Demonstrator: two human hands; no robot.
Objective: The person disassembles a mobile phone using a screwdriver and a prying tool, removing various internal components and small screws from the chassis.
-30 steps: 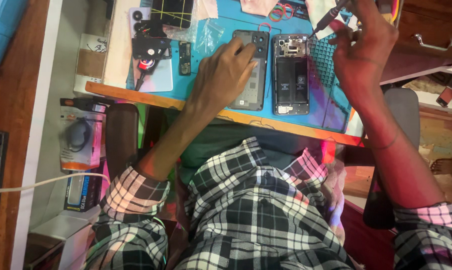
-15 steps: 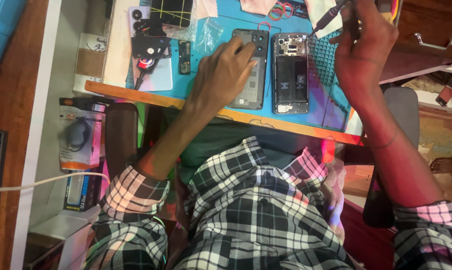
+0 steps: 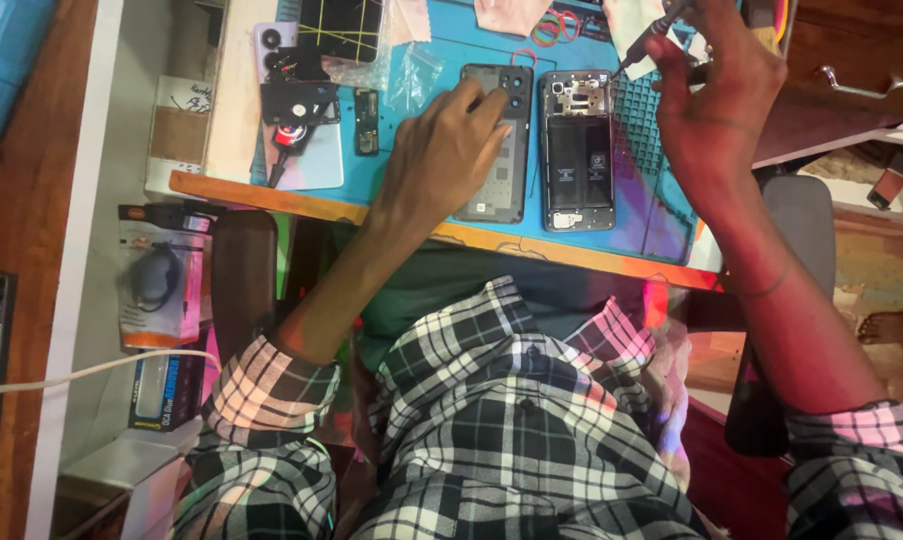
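- Worktop (image 3: 271,190) across upper middle of frame, wooden front edge, mostly covered by blue repair mat (image 3: 661,215); mat probably laid there to keep small parts from sliding off.
- Checked shirt (image 3: 501,440) filling bottom of frame, sleeves rolled to forearms.
- Left hand (image 3: 441,160) at upper centre, lying flat with fingers spread loosely over grey phone back cover (image 3: 496,150), pressing down near camera cut-out, likely to steady it on the mat.
- Right hand (image 3: 716,95) at upper right, fingers pinched together round thin dark screwdriver (image 3: 646,35), tip angled down-left toward top edge of opened phone.
- Opened phone (image 3: 576,150) just right of back cover, lying face down, black battery and boards exposed; set side by side with cover, apparently for easy reach.
- Second phone (image 3: 296,120) at upper left, pale, with black parts and red-tipped piece resting on top.
- Clear plastic bag (image 3: 411,75) between pale phone and cover; contents too faint to tell.
- Rubber bands (image 3: 549,25) at top edge, loose on mat.
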